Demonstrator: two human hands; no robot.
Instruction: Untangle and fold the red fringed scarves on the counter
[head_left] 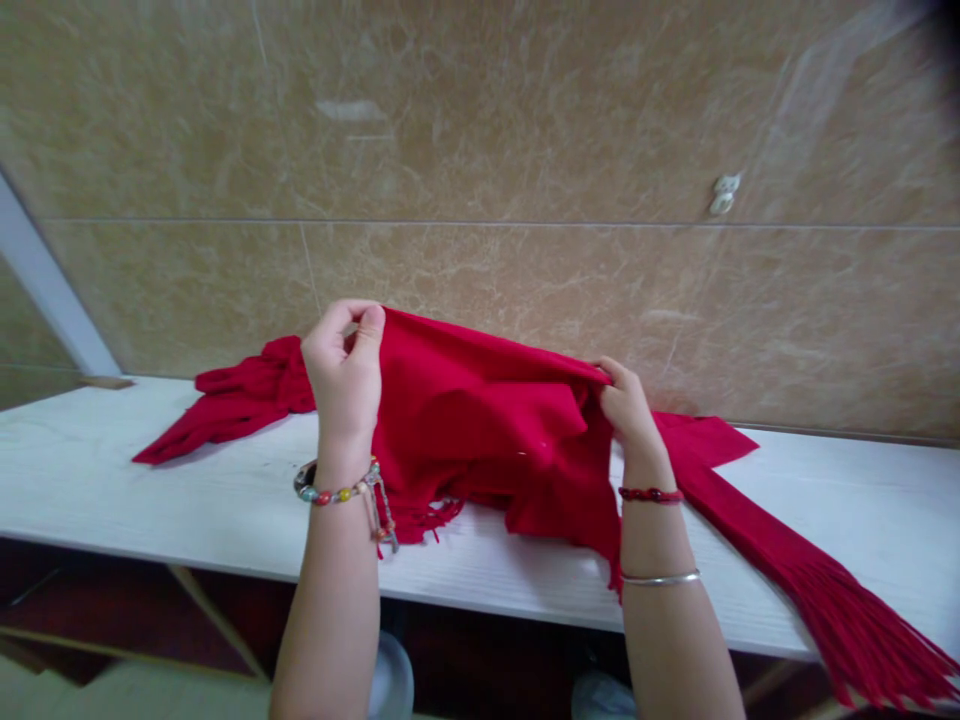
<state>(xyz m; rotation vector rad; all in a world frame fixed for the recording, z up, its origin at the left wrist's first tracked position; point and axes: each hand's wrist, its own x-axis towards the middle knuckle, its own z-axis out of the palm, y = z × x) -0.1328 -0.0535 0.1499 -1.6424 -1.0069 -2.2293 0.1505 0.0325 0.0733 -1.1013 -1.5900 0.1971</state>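
A red fringed scarf (480, 420) hangs stretched between my two hands, just above a white tabletop. My left hand (345, 370) pinches its upper left corner between thumb and fingers. Lower down on the right, my right hand (626, 400) grips the top edge, with its fingers partly behind the cloth. The held cloth sags in folds, and its fringe touches the white surface. More red cloth (247, 395) lies bunched to the left of my left hand. Beyond my right wrist, a long red strip with a fringed end (810, 580) runs over the front edge.
The white tabletop (187, 500) runs along a brown marbled tile wall (480, 130). A small white cat-shaped figure (724, 194) is fixed to the wall. Dark open shelves (127, 600) sit below the top. A pale post (56, 270) stands at the left.
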